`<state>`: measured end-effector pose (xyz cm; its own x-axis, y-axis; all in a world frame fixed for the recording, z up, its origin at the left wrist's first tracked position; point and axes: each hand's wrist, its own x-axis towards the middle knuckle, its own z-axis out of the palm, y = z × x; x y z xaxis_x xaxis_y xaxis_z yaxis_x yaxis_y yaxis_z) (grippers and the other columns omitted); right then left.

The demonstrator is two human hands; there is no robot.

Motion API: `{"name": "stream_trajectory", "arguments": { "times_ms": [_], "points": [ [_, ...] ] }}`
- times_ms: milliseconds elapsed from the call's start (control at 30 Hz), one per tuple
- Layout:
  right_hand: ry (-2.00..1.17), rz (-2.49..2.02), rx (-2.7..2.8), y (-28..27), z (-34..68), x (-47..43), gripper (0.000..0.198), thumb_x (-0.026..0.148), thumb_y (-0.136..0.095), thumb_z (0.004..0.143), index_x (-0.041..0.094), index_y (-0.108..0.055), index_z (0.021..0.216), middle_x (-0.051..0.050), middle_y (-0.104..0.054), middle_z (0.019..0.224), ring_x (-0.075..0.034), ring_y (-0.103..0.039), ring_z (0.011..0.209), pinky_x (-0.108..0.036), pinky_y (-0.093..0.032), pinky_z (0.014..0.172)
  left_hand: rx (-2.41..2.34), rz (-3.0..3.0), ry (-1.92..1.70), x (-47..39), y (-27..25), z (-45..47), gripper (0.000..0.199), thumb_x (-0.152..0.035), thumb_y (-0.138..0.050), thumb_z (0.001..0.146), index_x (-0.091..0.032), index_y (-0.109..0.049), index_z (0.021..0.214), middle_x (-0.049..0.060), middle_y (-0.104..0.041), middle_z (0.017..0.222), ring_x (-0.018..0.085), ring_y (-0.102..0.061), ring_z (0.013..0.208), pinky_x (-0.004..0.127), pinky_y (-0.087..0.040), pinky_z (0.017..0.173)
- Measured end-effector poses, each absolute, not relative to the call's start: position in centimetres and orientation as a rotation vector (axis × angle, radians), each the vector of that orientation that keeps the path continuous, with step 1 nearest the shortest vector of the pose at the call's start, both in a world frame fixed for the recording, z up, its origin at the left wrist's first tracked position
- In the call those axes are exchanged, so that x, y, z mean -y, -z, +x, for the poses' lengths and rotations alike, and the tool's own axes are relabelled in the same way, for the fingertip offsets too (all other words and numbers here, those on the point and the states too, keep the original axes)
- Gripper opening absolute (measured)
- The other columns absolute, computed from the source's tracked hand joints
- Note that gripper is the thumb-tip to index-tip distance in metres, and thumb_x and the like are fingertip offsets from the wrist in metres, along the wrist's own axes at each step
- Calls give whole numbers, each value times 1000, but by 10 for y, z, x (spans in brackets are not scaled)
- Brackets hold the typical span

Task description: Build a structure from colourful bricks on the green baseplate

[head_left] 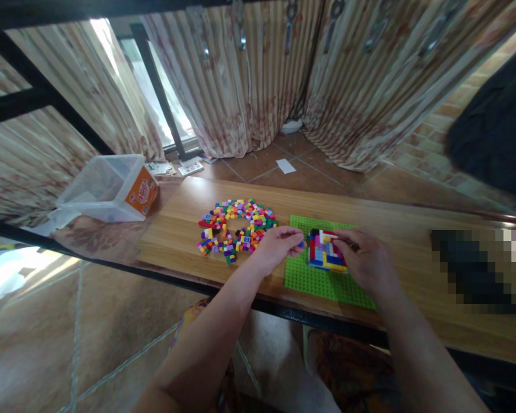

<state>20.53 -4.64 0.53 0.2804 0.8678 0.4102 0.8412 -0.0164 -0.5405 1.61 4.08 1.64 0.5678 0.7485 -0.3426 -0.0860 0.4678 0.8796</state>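
Observation:
A green studded baseplate (298,278) lies on the wooden table, and on it stands a low block of many-coloured toy bricks (324,252). My right hand (367,258) reaches over the block's right side, fingers bent down onto its upper right part; whether a loose brick is under them is hidden. Just left of the block, my left hand (281,244) is closed in a pinch over the baseplate's left edge, with a small blue brick (301,244) at its fingertips. Behind the left hand, loose bricks (253,215) are spread in a rough ring.
The long wooden table (176,229) runs across the view. A clear plastic bin (103,189) with an orange label stands beyond its left end. A dark, pixelated object (473,272) lies at the right. White paper (286,166) is on the floor, before striped curtains (249,86).

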Motion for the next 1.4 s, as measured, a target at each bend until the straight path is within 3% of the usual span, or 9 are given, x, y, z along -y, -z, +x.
{"name": "stream_trajectory", "arguments": {
  "times_ms": [333,533,667,1033,1400],
  "points": [
    [-131,-1960,1159,-5,220,48,35,47,-65,78,19,-75,97,-7,-71,85,-17,-60,65,-33,-49,62,-808,941,-589,-40,-15,18,4,-15,-68,82,-11,-66,82,2,-68,70,7,-60,56,20,-45,58],
    [-271,-2016,1103,6,223,42,46,52,-62,78,17,-74,107,-10,-73,98,-21,-65,77,-37,-52,73,-790,957,-596,-40,-13,19,9,-19,-71,80,-11,-66,82,3,-68,71,7,-61,57,20,-45,57],
    [-396,-1978,1099,15,221,37,49,53,-63,77,16,-74,107,-10,-74,94,-23,-67,80,-38,-53,71,-789,965,-589,-40,-12,19,7,-18,-68,82,-11,-66,82,2,-68,71,7,-60,57,19,-45,57],
    [-484,-1882,1026,16,213,35,41,51,-67,75,17,-76,96,-7,-75,86,-21,-67,72,-35,-54,68,-800,951,-583,-39,-11,22,9,-20,-70,81,-11,-67,83,2,-67,68,7,-60,57,20,-45,58],
    [-404,-1862,1016,11,214,39,39,48,-60,83,17,-74,102,-9,-75,95,-22,-69,81,-36,-55,74,-747,788,-660,-38,-16,22,14,-17,-62,88,-9,-71,80,5,-69,72,9,-64,64,21,-51,67]
  ]
}}
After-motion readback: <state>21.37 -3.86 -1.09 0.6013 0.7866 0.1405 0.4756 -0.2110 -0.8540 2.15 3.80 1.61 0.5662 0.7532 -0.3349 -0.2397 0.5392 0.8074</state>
